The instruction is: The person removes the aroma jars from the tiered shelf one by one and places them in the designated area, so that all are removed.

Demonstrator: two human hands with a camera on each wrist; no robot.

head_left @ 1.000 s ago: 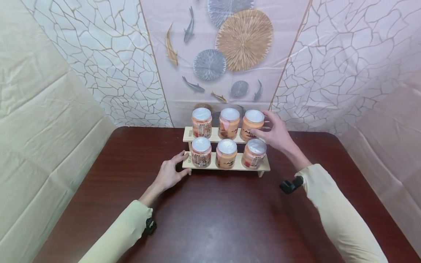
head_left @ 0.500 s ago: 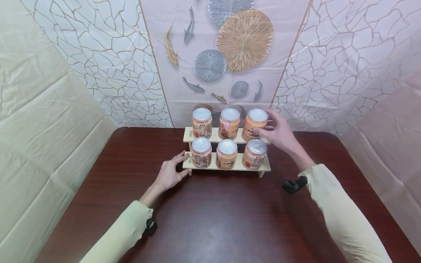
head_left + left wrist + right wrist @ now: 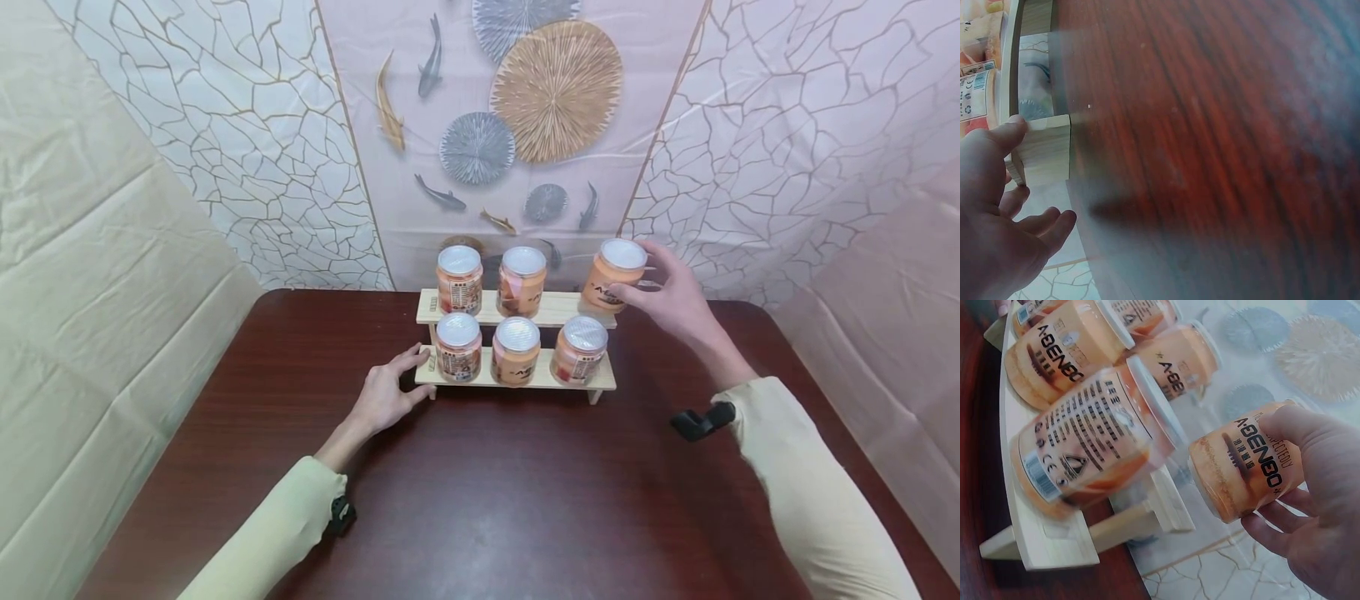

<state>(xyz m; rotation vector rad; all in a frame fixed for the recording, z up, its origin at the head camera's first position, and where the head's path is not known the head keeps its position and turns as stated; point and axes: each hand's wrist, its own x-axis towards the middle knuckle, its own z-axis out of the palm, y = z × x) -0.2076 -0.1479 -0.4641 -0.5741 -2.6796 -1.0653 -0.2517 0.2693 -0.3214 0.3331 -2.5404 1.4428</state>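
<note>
Orange jar (image 3: 612,282) leaning at rear right end of two-tier wooden rack (image 3: 558,308), right hand (image 3: 675,296) holding it, thumb and fingers pinching its sides. Tabletop (image 3: 480,492) stretching out before rack and carrying it. Left hand (image 3: 384,398) gripping left end of rack's front tier, thumb and fingers pinching plank. Three front jars (image 3: 516,357) standing upright on that tier. Two rear jars (image 3: 460,287) standing upright on rack's rear tier, left and centre. Patterned cloth (image 3: 555,92) hanging behind rack.

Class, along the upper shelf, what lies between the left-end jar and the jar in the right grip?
In the head view, one silver-lidded jar, then a bare stretch of wooden shelf before the held jar.
</note>
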